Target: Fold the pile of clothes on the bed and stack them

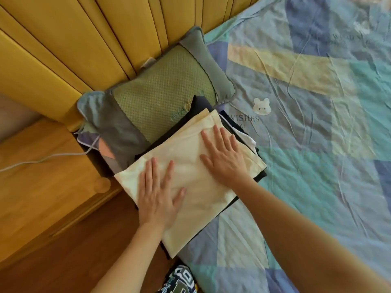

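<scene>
Left hand (157, 197) and right hand (225, 157), fingers flat, gripping nothing, pressing folded cream cotton garment (190, 178) atop dark stack (261, 176) beside green pillow (156, 102); best smoothed outward, edges squared.

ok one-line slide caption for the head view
Left hand and right hand press flat on a folded cream garment topping the stack beside a green pillow.

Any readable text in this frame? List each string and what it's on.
"WISHES" – printed on the bedspread, just below the white bear motif.
A smaller line beneath it, partly covered by the clothes stack: unreadable.
Block letters and numbers on the dark printed garment at the bottom edge: cropped, unreadable.
</scene>
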